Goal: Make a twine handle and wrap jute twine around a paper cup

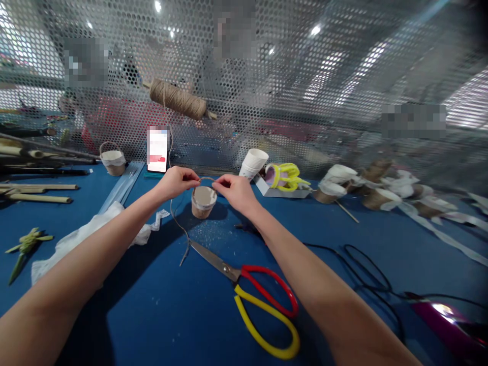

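A small paper cup (203, 209) wrapped in brown twine, with a pale band round its rim, stands upright on the blue table. Over its mouth arches a thin twine handle (208, 178). My left hand (177, 181) pinches the handle's left side at the rim, fingers closed. On the opposite side, my right hand (237, 191) pinches the handle's right side between thumb and fingers. A loose strand of twine (176, 217) trails down the table left of the cup. Large scissors (227, 269) with one red and one yellow handle lie closer to me, blades nearly together.
A twine spool (177, 99) hangs on the perforated metal screen. Below it leans a lit phone (157, 149). A finished-looking little basket (113, 161) and white cloth (82, 239) are leftward. Stacked cups (253, 162), a black cable (366, 284) and a purple tool (444, 323) are rightward.
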The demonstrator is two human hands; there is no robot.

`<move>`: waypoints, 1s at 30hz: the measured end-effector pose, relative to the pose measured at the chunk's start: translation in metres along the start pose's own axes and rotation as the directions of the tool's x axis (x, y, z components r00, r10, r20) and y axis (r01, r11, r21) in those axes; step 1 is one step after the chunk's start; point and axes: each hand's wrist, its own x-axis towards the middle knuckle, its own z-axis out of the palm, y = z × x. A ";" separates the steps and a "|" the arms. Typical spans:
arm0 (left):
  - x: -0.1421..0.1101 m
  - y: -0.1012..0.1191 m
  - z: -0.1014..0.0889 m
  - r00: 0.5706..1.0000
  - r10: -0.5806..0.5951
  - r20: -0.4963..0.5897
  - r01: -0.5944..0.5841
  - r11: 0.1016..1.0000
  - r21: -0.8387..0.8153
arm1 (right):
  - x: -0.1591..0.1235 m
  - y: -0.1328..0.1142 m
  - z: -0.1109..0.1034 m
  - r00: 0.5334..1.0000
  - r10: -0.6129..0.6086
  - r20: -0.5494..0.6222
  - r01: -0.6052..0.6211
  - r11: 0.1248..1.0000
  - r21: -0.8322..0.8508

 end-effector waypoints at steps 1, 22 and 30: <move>0.000 0.000 0.000 1.000 0.000 0.000 0.000 1.000 0.002 | 0.000 0.000 0.000 1.000 -0.003 0.002 0.003 1.000 -0.002; -0.006 0.001 0.001 0.999 0.015 -0.029 -0.013 0.998 0.060 | -0.002 -0.004 -0.004 0.990 -0.112 0.090 0.122 0.985 -0.119; -0.027 -0.016 0.027 0.994 -0.106 0.020 0.107 0.984 -0.144 | -0.004 -0.003 -0.004 0.991 -0.094 0.092 0.101 0.991 -0.084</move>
